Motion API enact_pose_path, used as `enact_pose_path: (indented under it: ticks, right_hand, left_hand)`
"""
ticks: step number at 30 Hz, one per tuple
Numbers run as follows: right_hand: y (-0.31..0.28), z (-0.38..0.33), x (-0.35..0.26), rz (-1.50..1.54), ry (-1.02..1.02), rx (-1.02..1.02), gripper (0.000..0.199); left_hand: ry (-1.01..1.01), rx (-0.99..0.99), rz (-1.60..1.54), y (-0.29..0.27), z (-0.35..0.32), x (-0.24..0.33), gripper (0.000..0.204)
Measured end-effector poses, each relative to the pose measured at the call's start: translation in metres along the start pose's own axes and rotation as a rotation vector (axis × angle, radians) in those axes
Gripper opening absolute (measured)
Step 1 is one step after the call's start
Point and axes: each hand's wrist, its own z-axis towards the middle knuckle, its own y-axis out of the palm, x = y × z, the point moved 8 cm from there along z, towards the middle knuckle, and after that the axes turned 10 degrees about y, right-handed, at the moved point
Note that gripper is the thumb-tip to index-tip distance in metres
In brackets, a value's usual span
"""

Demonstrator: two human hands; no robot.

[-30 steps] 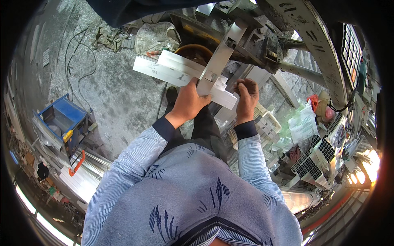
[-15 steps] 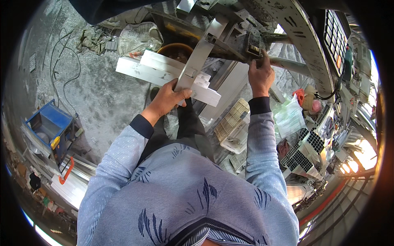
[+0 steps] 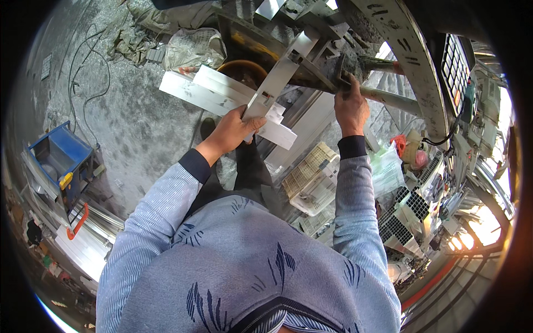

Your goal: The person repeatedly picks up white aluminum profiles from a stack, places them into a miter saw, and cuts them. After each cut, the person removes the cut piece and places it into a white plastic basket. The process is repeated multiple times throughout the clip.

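My left hand (image 3: 236,130) grips the near end of a long silver metal profile (image 3: 279,75), thumb across its top face. The profile slants away to the right, with small rectangular cutouts in it, and its far end reaches the machine (image 3: 327,47). Beneath it lie several flat pale metal bars (image 3: 194,93), crossing at an angle. My right hand (image 3: 352,111) is closed at a dark, dirty part of the machine (image 3: 345,65), fingers curled; what they hold is partly hidden.
A round brown container (image 3: 243,71) sits behind the bars. Cream plastic baskets (image 3: 311,175) stand right of my legs. A machine arm with a keypad (image 3: 455,69) rises at the right. At the left are a blue cart (image 3: 61,152) and a cable (image 3: 89,83) on the floor.
The small dark machine part by my right hand has tilted, and my fingers have curled in at its lower end. My left hand keeps its hold on the profile. The view has shifted slightly.
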Motion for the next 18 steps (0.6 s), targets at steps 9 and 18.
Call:
enact_pose_path:
  ticks: [9,18]
  right_hand:
    - [-0.001,-0.037,-0.036,0.484,0.003,-0.059,0.061]
    - [0.054,-0.073,-0.120,1.285,0.200,-0.625,0.063]
  left_hand:
    - [-0.019,0.020,-0.038,0.000,-0.002,0.000,0.045]
    - [-0.074,0.037,0.029,-0.003,0.000,-0.008,0.039]
